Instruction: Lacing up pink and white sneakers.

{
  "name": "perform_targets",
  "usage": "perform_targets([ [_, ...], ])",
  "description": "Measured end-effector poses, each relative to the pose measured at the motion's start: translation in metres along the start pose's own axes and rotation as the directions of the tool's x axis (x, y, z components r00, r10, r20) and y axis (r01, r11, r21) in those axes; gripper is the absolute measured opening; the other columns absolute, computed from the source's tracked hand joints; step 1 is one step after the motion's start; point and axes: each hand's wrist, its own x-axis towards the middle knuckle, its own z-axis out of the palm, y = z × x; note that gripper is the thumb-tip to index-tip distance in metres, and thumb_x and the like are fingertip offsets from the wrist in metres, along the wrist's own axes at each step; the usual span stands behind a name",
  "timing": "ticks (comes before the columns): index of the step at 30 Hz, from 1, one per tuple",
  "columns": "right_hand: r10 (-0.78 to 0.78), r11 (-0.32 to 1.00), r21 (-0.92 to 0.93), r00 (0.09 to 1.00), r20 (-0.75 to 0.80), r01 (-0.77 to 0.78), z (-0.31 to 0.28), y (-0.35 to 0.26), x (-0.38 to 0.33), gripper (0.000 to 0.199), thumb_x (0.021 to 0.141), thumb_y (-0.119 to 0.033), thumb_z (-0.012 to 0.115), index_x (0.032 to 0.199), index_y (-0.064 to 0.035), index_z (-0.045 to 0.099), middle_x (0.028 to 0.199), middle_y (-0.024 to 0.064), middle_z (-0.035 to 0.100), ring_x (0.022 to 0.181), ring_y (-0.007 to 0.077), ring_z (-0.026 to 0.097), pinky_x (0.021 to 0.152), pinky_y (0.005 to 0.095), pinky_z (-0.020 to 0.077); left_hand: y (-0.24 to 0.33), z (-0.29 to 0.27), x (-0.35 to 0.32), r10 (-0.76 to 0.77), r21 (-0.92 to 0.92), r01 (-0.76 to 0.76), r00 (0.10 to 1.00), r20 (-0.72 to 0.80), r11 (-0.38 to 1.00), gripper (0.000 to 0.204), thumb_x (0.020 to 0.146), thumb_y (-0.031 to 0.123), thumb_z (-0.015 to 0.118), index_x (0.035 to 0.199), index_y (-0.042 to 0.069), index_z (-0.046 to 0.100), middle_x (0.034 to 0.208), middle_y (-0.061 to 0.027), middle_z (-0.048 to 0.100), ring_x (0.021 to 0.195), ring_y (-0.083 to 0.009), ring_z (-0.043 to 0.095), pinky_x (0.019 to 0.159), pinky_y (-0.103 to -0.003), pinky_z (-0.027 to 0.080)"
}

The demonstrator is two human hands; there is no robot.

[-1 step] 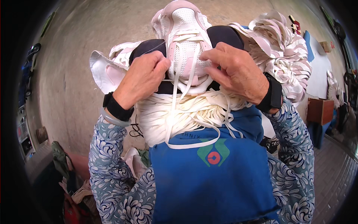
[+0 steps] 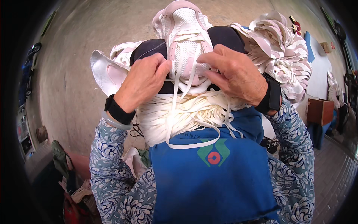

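A white and pink sneaker [image 2: 185, 26] rests toe-away on my knees. My left hand [image 2: 143, 80] pinches the flat white shoelace [image 2: 174, 123] at the left side of the shoe's tongue. My right hand [image 2: 233, 74] pinches the same lace on the right side. The lace ends hang down in a loop over a thick bundle of white laces [image 2: 194, 112], which lies across my lap on a blue apron [image 2: 212, 183]. Each wrist carries a black band.
A pile of white and pink shoe uppers [image 2: 283, 44] is stacked at my right. Another white and pink shoe [image 2: 108, 69] lies at my left knee. A brown box [image 2: 320, 111] stands at the right. Bags and cloth [image 2: 71, 179] crowd the lower left on the concrete floor.
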Motion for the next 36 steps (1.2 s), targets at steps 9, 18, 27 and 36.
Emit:
perform_targets([
  [9, -0.158, 0.954, -0.234, 0.977, 0.140, 0.188, 0.028, -0.018, 0.010, 0.011, 0.081, -0.012, 0.060, 0.088, -0.0036, 0.058, 0.091, 0.0117, 0.053, 0.070, 0.0237, 0.067, 0.053, 0.0352, 0.0526, 0.008, 0.029, -0.024, -0.017, 0.182, 0.015, 1.000, 0.008, 0.983, 0.025, 0.082, 0.021, 0.070, 0.077, -0.003, 0.064, 0.061, -0.0153, 0.060, 0.053, -0.0264, 0.058, 0.055, -0.037, 0.046],
  [18, -0.160, 0.981, -0.089, 0.978, 0.131, 0.173, 0.028, -0.020, 0.001, 0.014, 0.083, -0.009, 0.056, 0.094, -0.0027, 0.050, 0.091, 0.0102, 0.050, 0.082, 0.0250, 0.063, 0.061, 0.0351, 0.0524, 0.013, 0.024, -0.027, -0.063, 0.068, 0.062, 0.998, 0.015, 0.996, 0.018, 0.082, 0.016, 0.064, 0.082, -0.001, 0.067, 0.069, -0.0199, 0.064, 0.065, -0.0371, 0.064, 0.060, -0.042, 0.050],
  [27, -0.264, 0.962, 0.072, 0.964, 0.015, 0.262, 0.047, -0.050, -0.003, 0.013, 0.080, -0.008, 0.059, 0.085, 0.0028, 0.055, 0.072, 0.0144, 0.062, 0.066, 0.0315, 0.067, 0.054, 0.0405, 0.0523, 0.003, 0.035, -0.023, 0.056, 0.076, -0.056, 0.998, 0.001, 0.996, 0.020, 0.086, 0.019, 0.065, 0.080, 0.000, 0.068, 0.068, -0.0203, 0.064, 0.064, -0.0356, 0.065, 0.059, -0.039, 0.049],
  [36, -0.263, 0.941, 0.241, 0.962, 0.075, 0.239, 0.027, -0.064, -0.009, 0.013, 0.075, -0.007, 0.061, 0.081, 0.0034, 0.055, 0.069, 0.0153, 0.062, 0.061, 0.0313, 0.066, 0.051, 0.0428, 0.0503, 0.019, 0.015, -0.036, -0.043, -0.252, 0.093, 0.980, 0.196, 0.963, 0.018, 0.093, 0.014, 0.058, 0.079, 0.002, 0.057, 0.089, -0.0013, 0.063, 0.078, -0.0077, 0.052, 0.067, -0.025, 0.043],
])
